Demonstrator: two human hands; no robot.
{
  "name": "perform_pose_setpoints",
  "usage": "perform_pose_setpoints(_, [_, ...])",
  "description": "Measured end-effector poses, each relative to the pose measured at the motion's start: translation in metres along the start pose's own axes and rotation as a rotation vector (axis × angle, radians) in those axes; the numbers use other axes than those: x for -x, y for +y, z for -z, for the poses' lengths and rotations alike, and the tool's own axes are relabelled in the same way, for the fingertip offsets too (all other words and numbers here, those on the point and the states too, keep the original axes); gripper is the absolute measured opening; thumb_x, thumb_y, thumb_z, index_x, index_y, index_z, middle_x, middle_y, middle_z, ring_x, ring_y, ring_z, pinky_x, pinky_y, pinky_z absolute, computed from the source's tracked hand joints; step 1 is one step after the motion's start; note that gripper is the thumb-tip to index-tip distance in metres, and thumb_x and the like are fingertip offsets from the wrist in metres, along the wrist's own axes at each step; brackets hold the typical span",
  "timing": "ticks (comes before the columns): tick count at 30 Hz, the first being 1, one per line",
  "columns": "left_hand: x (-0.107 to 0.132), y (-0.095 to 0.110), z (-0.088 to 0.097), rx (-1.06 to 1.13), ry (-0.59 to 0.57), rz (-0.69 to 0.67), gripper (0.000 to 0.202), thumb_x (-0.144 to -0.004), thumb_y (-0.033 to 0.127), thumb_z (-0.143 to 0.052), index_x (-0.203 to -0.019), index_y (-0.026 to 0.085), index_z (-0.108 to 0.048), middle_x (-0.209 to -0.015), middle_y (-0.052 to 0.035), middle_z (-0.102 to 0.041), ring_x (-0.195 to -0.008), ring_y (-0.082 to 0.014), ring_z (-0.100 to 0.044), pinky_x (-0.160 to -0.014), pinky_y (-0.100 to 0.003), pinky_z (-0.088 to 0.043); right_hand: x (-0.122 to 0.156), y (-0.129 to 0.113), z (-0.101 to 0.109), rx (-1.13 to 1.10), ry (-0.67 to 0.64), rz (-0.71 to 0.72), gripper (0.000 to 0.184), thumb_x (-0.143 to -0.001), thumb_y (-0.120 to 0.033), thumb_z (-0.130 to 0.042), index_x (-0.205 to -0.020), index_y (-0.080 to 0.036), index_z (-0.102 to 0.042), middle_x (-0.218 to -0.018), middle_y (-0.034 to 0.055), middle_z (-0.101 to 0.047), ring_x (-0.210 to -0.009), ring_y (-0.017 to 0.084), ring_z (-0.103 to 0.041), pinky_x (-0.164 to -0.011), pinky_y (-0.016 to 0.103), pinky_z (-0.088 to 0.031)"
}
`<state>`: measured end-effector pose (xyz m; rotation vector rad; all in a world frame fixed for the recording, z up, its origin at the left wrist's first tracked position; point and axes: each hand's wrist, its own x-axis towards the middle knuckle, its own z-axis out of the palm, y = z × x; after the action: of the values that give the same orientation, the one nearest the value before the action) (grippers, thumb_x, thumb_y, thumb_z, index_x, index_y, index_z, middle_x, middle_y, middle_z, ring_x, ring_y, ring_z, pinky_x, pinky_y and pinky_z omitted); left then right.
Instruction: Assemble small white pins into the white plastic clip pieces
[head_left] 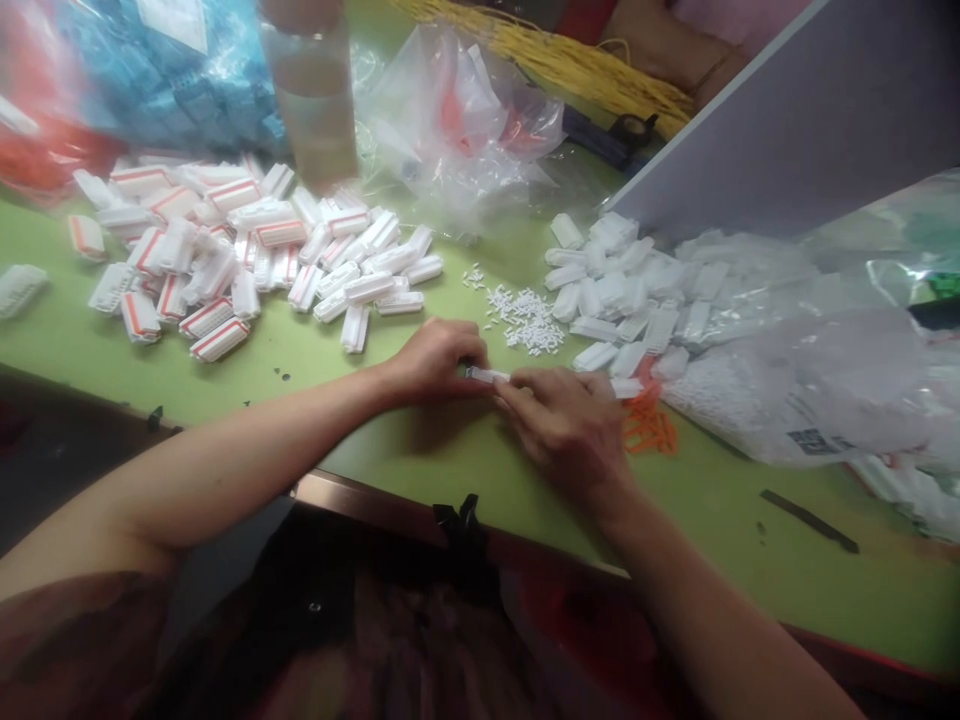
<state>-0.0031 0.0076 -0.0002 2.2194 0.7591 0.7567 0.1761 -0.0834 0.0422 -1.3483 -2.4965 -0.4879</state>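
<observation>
Between my two hands is a small white plastic piece [487, 376], held low over the green table. My left hand [435, 358] is closed around its left end. The fingers of my right hand [566, 425] pinch its right end. Just beyond lies a heap of tiny white pegs [529, 322]. White plastic blocks [615, 270] are piled past my right hand, and thin orange strips [651, 425] lie beside that hand. To the left spreads a large pile of white blocks with orange stripes [217, 240].
A clear bottle [311, 100] stands behind the left pile, near a bag of blue parts [172, 80]. Clear plastic bags [810, 390] crowd the right side below a grey panel [810, 110]. A dark flat strip [810, 520] lies front right. Another person's arm [675, 50] rests by yellow strands [555, 60].
</observation>
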Motion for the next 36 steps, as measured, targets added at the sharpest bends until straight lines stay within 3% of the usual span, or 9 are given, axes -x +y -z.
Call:
perform_pose_setpoints(3, [0.0,0.0,0.001,0.01,0.005,0.016,0.026,-0.072,0.039,-0.073,-0.07,0.014,-0.07,-0.069,-0.0018,-0.061,-0.06,-0.0094,-0.052,-0.061,-0.023,-0.038,0.004,0.003,0.0,-0.19,-0.039,-0.115,0.02,-0.094,-0.03,-0.051,-0.1,-0.024,-0.07,-0.09,0.0035,-0.071,-0.079,0.017,-0.059,-0.067,0.034,-0.032])
perform_pose_setpoints(7, [0.0,0.001,0.002,0.003,-0.02,0.028,0.022,-0.07,0.035,-0.076,-0.072,0.014,-0.07,-0.072,-0.002,-0.062,-0.062,-0.0095,-0.052,-0.062,-0.023,-0.039,0.014,0.022,0.001,-0.539,0.003,-0.429,0.023,-0.094,-0.034,-0.05,-0.101,-0.025,-0.07,-0.096,0.0042,-0.07,-0.088,0.017,-0.063,-0.074,0.032,-0.044])
perform_pose_setpoints(9, [0.0,0.001,0.002,-0.002,-0.028,0.028,0.023,-0.07,0.036,-0.076,-0.072,0.013,-0.07,-0.073,-0.0024,-0.062,-0.063,-0.01,-0.053,-0.063,-0.023,-0.039,0.019,0.035,-0.001,-0.521,0.036,-0.556,0.023,-0.092,-0.036,-0.051,-0.096,-0.024,-0.071,-0.095,0.0046,-0.071,-0.086,0.019,-0.064,-0.075,0.034,-0.046])
perform_pose_setpoints(11, [0.0,0.001,0.003,0.0,-0.031,0.028,0.024,-0.07,0.037,-0.076,-0.072,0.014,-0.07,-0.074,-0.0028,-0.062,-0.064,-0.0106,-0.053,-0.063,-0.024,-0.039,0.023,0.047,-0.003,-0.399,0.002,-0.589,0.024,-0.09,-0.038,-0.052,-0.091,-0.024,-0.072,-0.093,0.0055,-0.072,-0.086,0.021,-0.064,-0.076,0.036,-0.044])
perform_pose_setpoints(17, [0.0,0.001,0.003,0.01,-0.039,0.022,0.024,-0.072,0.039,-0.074,-0.074,0.015,-0.07,-0.074,-0.0026,-0.062,-0.067,-0.0119,-0.055,-0.065,-0.024,-0.04,0.013,0.06,-0.012,-0.154,-0.2,-0.635,0.027,-0.088,-0.039,-0.05,-0.089,-0.023,-0.073,-0.093,0.0077,-0.072,-0.087,0.025,-0.06,-0.077,0.039,-0.035])
perform_pose_setpoints(24, [0.0,0.001,0.004,0.005,-0.04,0.002,0.02,-0.072,0.033,-0.073,-0.077,0.014,-0.072,-0.075,-0.0036,-0.065,-0.068,-0.0125,-0.057,-0.067,-0.025,-0.041,-0.002,0.06,-0.025,-0.014,-0.298,-0.65,0.023,-0.087,-0.034,-0.052,-0.084,-0.021,-0.071,-0.094,0.0088,-0.072,-0.089,0.026,-0.057,-0.075,0.039,-0.025])
perform_pose_setpoints(28, [0.0,0.001,0.003,-0.006,-0.041,0.0,0.02,-0.073,0.035,-0.073,-0.077,0.015,-0.072,-0.076,-0.0037,-0.065,-0.069,-0.0126,-0.057,-0.067,-0.025,-0.041,0.005,0.057,-0.019,-0.183,-0.252,-0.603,0.021,-0.087,-0.036,-0.054,-0.08,-0.023,-0.069,-0.087,0.0055,-0.072,-0.083,0.023,-0.058,-0.075,0.039,-0.028])
perform_pose_setpoints(31, [0.0,0.002,0.003,-0.007,-0.045,-0.004,0.021,-0.074,0.035,-0.072,-0.077,0.015,-0.071,-0.077,-0.004,-0.066,-0.07,-0.0129,-0.058,-0.067,-0.025,-0.042,0.012,0.049,-0.014,-0.358,-0.212,-0.481,0.021,-0.087,-0.04,-0.057,-0.081,-0.025,-0.069,-0.087,0.003,-0.072,-0.08,0.022,-0.06,-0.074,0.039,-0.032])
perform_pose_setpoints(36, [-0.001,0.002,0.004,-0.019,-0.04,-0.005,0.02,-0.074,0.035,-0.072,-0.077,0.015,-0.071,-0.075,-0.0037,-0.065,-0.068,-0.0126,-0.058,-0.066,-0.025,-0.042,0.02,0.047,-0.014,-0.303,-0.136,-0.341,0.017,-0.09,-0.035,-0.056,-0.09,-0.026,-0.071,-0.091,0.0034,-0.071,-0.085,0.022,-0.062,-0.071,0.037,-0.035])
